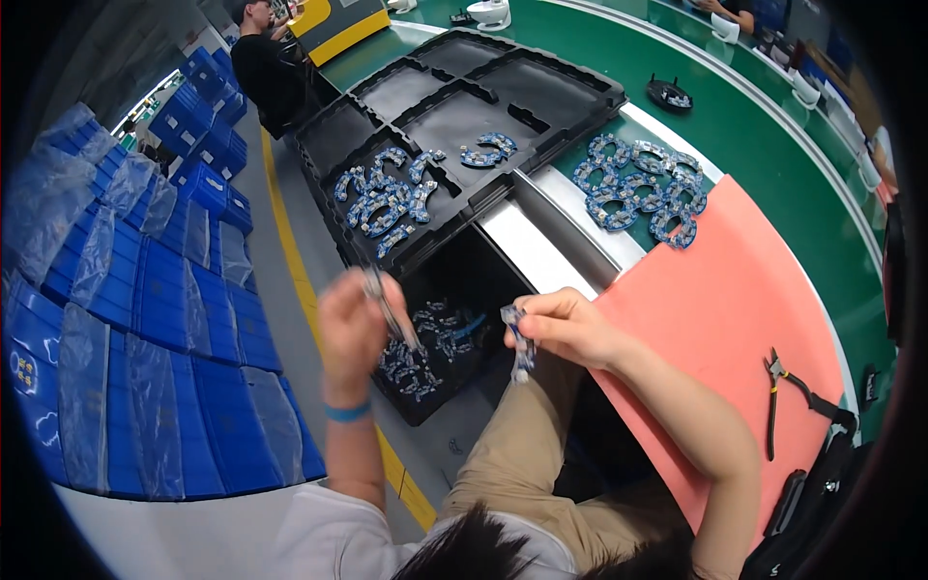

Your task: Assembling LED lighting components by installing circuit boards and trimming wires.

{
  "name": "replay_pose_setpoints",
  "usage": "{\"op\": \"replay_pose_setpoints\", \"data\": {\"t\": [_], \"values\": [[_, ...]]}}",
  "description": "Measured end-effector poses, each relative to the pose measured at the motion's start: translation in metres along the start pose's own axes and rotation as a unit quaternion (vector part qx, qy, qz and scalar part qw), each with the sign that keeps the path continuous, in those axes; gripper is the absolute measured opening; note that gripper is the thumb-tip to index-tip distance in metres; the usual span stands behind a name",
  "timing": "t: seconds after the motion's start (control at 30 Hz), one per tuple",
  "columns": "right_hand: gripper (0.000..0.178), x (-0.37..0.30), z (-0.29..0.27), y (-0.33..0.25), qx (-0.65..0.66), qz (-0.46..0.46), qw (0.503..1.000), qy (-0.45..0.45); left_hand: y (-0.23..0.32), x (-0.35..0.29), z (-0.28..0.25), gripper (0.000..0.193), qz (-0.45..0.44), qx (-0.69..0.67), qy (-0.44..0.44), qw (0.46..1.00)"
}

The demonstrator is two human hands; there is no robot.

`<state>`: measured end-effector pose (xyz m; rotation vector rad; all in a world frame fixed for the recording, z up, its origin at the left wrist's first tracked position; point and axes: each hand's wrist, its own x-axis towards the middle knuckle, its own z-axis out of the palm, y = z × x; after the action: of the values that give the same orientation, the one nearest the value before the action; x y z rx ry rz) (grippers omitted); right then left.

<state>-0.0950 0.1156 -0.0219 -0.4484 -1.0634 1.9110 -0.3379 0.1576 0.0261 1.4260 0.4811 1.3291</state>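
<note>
My right hand [565, 324] pinches a curved blue circuit board [523, 350] with small white parts on it, above my lap. Level with it on the left, my left hand [353, 314] is closed around a thin greyish strip [390, 307], blurred and seen nearly edge-on, so I cannot tell its kind. Below and between the hands stands a black bin [416, 414] with many small board pieces [411, 372] lying loose in it. Past my hands, several curved blue boards [382, 203] lie in the near left compartment of a black tray [440, 224].
More ring-like blue boards [638, 184] sit beside the pink mat [715, 290]. On the mat rest pliers [772, 401] with black and yellow handles. Blue crates [174, 290] under clear plastic line the left side. A co-worker [266, 72] is at the far left.
</note>
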Motion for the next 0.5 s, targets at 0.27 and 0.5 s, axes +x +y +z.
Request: {"op": "replay_pose_setpoints", "data": {"t": [0.27,0.5], "values": [[0.022,0.009,0.008,0.003,-0.147,0.03,0.989,0.007,-0.043,0.191,-0.137,0.013,-0.023,0.467,-0.057,0.882],[0.022,0.007,0.0,0.005,-0.153,0.039,0.987,0.006,-0.091,0.231,-0.159,0.011,-0.098,0.52,-0.172,0.831]]}}
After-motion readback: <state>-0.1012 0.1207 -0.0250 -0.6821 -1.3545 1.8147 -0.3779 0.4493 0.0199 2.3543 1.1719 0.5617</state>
